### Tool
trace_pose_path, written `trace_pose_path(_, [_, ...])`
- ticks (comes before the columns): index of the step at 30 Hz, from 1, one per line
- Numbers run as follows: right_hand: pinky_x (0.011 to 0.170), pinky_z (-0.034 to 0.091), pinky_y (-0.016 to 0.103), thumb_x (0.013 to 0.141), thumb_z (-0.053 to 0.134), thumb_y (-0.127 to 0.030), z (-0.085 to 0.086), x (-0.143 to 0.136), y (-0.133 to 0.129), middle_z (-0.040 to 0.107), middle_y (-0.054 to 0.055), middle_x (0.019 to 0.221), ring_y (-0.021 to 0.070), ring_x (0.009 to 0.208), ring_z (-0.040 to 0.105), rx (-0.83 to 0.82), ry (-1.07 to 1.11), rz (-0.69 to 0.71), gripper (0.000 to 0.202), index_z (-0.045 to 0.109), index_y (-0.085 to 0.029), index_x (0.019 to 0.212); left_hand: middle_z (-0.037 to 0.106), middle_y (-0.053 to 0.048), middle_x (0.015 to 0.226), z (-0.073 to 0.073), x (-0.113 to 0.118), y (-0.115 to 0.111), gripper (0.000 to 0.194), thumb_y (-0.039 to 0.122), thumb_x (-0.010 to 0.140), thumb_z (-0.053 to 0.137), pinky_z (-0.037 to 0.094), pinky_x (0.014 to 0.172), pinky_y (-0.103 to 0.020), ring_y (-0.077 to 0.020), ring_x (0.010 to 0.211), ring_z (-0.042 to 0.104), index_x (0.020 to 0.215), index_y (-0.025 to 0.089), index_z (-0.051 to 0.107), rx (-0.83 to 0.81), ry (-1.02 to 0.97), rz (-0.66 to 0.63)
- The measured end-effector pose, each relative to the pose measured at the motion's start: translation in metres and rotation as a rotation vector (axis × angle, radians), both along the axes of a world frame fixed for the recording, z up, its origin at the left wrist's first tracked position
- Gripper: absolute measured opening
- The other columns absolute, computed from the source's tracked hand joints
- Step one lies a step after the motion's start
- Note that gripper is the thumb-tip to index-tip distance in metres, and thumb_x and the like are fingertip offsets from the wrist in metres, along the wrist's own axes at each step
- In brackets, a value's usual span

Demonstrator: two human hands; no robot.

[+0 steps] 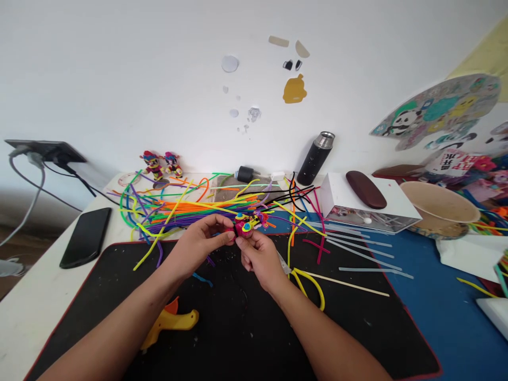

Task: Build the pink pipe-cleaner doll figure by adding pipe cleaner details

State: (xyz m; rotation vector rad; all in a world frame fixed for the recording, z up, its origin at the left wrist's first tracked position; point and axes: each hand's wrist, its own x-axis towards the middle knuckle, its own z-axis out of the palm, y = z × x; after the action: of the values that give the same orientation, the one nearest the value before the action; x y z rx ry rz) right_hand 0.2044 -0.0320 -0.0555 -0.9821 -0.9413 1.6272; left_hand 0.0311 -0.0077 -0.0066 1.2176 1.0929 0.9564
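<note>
A small colourful pipe-cleaner figure (246,224), pink, yellow and blue, is held sideways above the black mat (222,328). My left hand (204,239) pinches its left end with thumb and index finger. From the right, my right hand (260,259) grips the figure's lower side, its other fingers curled. Behind the hands lies a pile of coloured pipe cleaners (174,211). Scissors with yellow handles (320,296) lie partly under my right wrist. A yellow glue gun (178,321) rests beside my left forearm.
Two finished figures (152,165) stand at the back left, near a black phone (86,237). A dark bottle (316,159), a white box (381,203) with a maroon case on it and a round bowl (440,203) are at the back right. Translucent glue sticks (365,254) lie at right.
</note>
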Motion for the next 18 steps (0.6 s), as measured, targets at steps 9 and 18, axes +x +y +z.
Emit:
trace_pose_path(9, [0.039, 0.026, 0.022, 0.083, 0.081, -0.053, -0.0025, -0.0001, 0.0008, 0.045, -0.012, 0.049, 0.0072, 0.037, 0.038, 0.002, 0.002, -0.022, 0.037, 0.063, -0.020, 0.086, 0.074, -0.004, 0.098, -0.0002, 0.0031, -0.0004, 0.037, 0.043, 0.075, 0.093, 0.060, 0.085, -0.035, -0.0207, 0.089, 0.069, 0.098, 0.020, 0.075, -0.014, -0.044, 0.030])
trace_pose_path(18, [0.039, 0.026, 0.022, 0.081, 0.082, -0.054, -0.0025, -0.0003, 0.0006, 0.045, -0.012, 0.048, 0.0072, 0.037, 0.037, -0.013, -0.012, -0.040, 0.039, 0.063, -0.021, 0.085, 0.071, -0.002, 0.093, -0.0073, 0.0030, 0.0001, 0.035, 0.042, 0.078, 0.090, 0.059, 0.080, -0.034, -0.0192, 0.083, 0.069, 0.097, 0.021, 0.070, 0.042, -0.027, 0.063])
